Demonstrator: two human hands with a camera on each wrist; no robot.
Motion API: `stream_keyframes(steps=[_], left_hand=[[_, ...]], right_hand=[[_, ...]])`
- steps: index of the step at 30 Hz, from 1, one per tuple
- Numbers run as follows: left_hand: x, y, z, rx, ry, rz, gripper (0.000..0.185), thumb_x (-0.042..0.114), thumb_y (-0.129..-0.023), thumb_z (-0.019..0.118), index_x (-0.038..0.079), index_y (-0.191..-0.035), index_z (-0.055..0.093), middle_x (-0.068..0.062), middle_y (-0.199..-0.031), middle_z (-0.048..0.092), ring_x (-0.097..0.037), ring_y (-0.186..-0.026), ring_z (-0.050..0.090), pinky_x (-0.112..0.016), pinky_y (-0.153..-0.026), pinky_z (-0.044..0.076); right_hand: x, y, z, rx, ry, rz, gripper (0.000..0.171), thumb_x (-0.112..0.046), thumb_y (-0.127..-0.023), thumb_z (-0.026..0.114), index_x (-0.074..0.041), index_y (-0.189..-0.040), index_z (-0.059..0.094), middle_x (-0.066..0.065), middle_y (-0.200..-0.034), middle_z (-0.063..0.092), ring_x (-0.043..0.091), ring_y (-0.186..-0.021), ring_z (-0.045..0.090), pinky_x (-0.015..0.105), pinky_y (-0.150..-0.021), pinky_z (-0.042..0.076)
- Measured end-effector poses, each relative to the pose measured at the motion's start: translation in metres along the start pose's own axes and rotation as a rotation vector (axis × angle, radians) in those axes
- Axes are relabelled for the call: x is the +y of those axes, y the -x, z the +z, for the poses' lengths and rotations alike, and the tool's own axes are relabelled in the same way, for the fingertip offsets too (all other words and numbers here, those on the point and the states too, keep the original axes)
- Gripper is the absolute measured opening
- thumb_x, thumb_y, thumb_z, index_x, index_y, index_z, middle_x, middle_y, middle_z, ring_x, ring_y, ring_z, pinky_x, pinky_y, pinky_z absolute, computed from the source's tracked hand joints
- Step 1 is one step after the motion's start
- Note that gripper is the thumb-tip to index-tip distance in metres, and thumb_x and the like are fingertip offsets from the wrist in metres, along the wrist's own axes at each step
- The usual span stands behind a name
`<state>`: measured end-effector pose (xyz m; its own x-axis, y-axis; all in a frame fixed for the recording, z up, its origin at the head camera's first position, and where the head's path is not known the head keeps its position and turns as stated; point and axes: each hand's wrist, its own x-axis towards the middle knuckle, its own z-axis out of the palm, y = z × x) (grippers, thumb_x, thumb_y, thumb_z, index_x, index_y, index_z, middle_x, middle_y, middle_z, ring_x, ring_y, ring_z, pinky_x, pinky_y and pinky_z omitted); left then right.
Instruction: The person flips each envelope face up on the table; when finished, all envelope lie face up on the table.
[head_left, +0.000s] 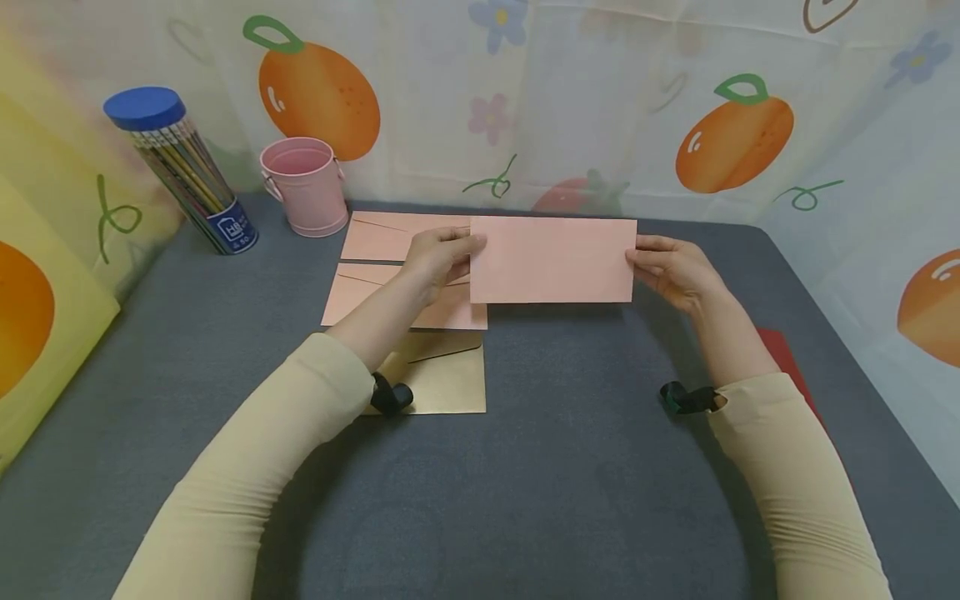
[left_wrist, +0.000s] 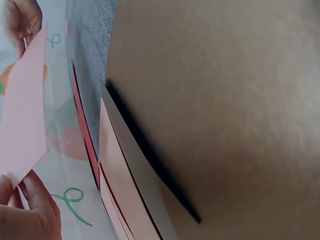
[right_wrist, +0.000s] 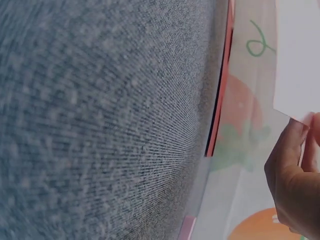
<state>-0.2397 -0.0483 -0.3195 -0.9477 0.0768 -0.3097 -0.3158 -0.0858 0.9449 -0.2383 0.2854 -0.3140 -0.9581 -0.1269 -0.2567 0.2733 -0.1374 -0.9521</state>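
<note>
A pink envelope (head_left: 553, 260), its plain face showing, is held up above the table between both hands. My left hand (head_left: 441, 260) pinches its left edge between thumb and fingers. At the opposite edge, my right hand (head_left: 678, 268) pinches it near the middle of that side. Two more pink envelopes, an upper one (head_left: 390, 242) and a lower one (head_left: 450, 315), lie flap side up behind and under the left hand. Nearer to me lies a gold envelope (head_left: 450, 387), partly covered by the left sleeve; it fills much of the left wrist view.
At the back left stand a pink bucket (head_left: 307, 196) and a blue-lidded tube of pencils (head_left: 183, 171). A flat red item (head_left: 791, 367) lies partly hidden under the right forearm. A fruit-printed cloth (head_left: 585, 100) hangs behind the grey table (head_left: 525, 492).
</note>
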Motion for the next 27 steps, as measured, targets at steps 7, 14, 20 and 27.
stream_keyframes(steps=[7,14,20,27], left_hand=[[0.0003,0.0008,-0.0016,-0.011,-0.062,0.109,0.039,0.021,-0.093,0.069,0.007,-0.128,0.065,-0.002,-0.115,0.064,-0.012,-0.092,0.062,-0.032,-0.1,0.054],[-0.0009,0.001,-0.0032,-0.011,-0.089,0.19,0.037,0.024,-0.089,0.073,0.008,-0.123,0.069,0.009,-0.098,0.061,-0.008,-0.073,0.048,-0.022,-0.076,0.05],[-0.0006,0.001,-0.0048,-0.017,-0.035,0.196,0.036,0.021,-0.09,0.073,0.007,-0.123,0.068,0.011,-0.086,0.062,-0.007,-0.069,0.053,-0.019,-0.07,0.052],[-0.0022,0.0008,-0.0053,-0.037,0.025,0.177,0.036,0.014,-0.093,0.067,0.003,-0.127,0.064,0.004,-0.092,0.069,-0.009,-0.078,0.068,-0.019,-0.074,0.058]], right_hand=[[0.0013,0.0011,0.0003,0.049,-0.013,-0.04,0.014,-0.005,-0.092,0.066,-0.018,-0.089,0.072,-0.007,-0.087,0.068,0.008,-0.08,0.064,0.022,-0.081,0.053],[0.0027,0.0023,-0.0009,0.065,-0.075,-0.088,0.013,-0.007,-0.089,0.071,-0.019,-0.084,0.071,-0.008,-0.083,0.071,0.01,-0.071,0.056,0.028,-0.075,0.044],[0.0018,0.0035,-0.0013,-0.011,-0.157,-0.132,0.015,-0.001,-0.09,0.068,-0.015,-0.085,0.07,-0.005,-0.086,0.071,0.013,-0.071,0.055,0.027,-0.069,0.047],[0.0028,0.0042,-0.0031,-0.069,-0.198,-0.126,0.017,0.001,-0.093,0.062,-0.012,-0.09,0.072,-0.001,-0.089,0.074,0.016,-0.075,0.07,0.026,-0.076,0.06]])
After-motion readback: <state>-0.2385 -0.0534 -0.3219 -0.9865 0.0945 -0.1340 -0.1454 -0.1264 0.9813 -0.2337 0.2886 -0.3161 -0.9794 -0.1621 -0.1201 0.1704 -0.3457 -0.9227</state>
